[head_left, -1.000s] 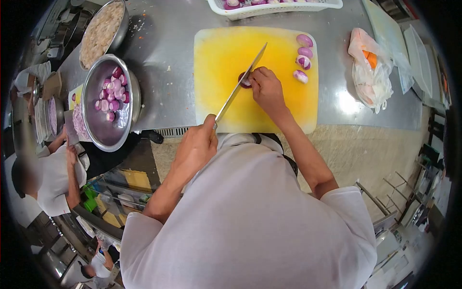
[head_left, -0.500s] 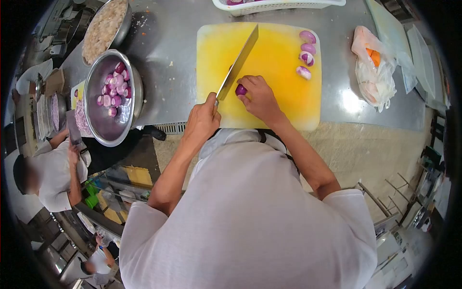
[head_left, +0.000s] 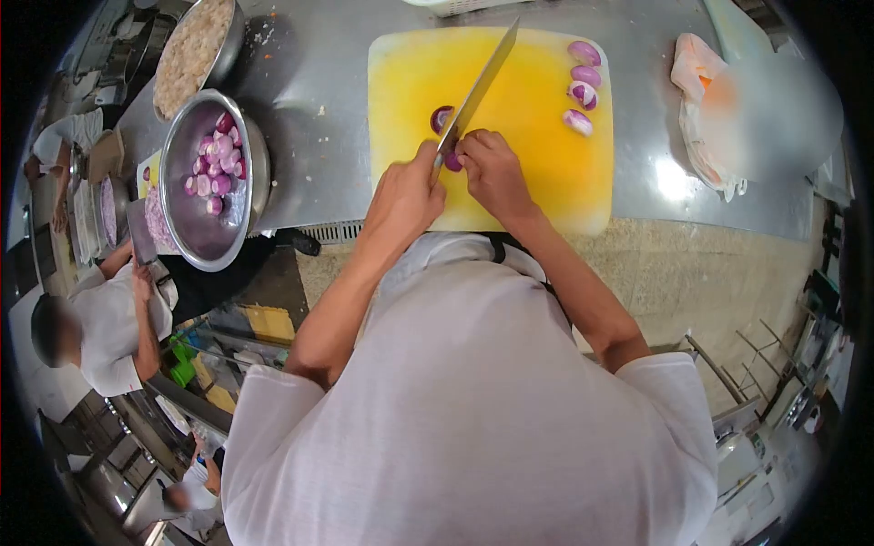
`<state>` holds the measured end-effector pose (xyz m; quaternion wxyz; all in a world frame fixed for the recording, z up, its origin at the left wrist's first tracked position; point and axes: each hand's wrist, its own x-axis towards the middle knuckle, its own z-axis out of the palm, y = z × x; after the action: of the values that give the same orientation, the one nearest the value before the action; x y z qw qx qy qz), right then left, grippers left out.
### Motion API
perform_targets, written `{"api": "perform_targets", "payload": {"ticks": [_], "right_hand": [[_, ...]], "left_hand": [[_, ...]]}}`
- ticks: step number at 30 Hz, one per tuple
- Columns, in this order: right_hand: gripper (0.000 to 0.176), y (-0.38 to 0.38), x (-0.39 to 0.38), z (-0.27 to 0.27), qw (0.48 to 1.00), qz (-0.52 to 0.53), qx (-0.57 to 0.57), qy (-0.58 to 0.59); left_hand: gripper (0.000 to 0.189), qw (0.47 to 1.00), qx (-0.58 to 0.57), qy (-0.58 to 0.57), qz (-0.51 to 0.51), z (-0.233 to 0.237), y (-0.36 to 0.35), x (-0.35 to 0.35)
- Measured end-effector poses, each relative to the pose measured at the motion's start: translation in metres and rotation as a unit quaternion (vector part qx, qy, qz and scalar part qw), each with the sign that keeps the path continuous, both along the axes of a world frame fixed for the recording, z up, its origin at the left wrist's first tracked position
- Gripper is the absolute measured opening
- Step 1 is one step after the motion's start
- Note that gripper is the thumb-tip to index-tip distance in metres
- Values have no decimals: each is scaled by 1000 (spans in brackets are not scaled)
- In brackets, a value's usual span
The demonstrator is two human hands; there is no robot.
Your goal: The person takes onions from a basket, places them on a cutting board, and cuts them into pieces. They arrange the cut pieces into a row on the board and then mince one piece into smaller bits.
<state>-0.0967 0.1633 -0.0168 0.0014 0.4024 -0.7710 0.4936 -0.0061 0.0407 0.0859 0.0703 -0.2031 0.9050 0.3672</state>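
Knife (head_left: 475, 91) sits gripped in your left hand (head_left: 405, 198); your right hand (head_left: 494, 176) pinches an onion (head_left: 452, 163), partly hidden; the white basket (head_left: 460, 8), twelve o'clock, is cut off.

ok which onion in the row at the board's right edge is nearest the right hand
The bottom onion of the four; the other three lie higher up the board.

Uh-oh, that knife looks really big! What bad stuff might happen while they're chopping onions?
The knife in the left hand is very close to the right hand, so a slip might nick a finger. The purple onion under those fingers looks rounded and could roll. The loose onions near the board's edge might tumble if bumped.
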Motion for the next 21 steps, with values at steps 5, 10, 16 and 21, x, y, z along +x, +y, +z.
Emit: {"api": "perform_targets", "payload": {"ticks": [5, 10, 16, 21], "right_hand": [[5, 3, 2, -7, 1000, -10, 12, -9], [5, 4, -1, -12, 1000, -4, -5, 6], [5, 8, 5, -13, 999, -18, -31, -2], [7, 9, 3, -21, 999, -12, -32, -7]], "left_hand": [[21, 999, -14, 30, -5, -39, 5, 9], [20, 1000, -3, -3, -13, 5, 6, 9], [22, 997, -13, 71, -33, -26, 11, -1], [23, 999, -23, -2, -29, -26, 14, 9]]}}
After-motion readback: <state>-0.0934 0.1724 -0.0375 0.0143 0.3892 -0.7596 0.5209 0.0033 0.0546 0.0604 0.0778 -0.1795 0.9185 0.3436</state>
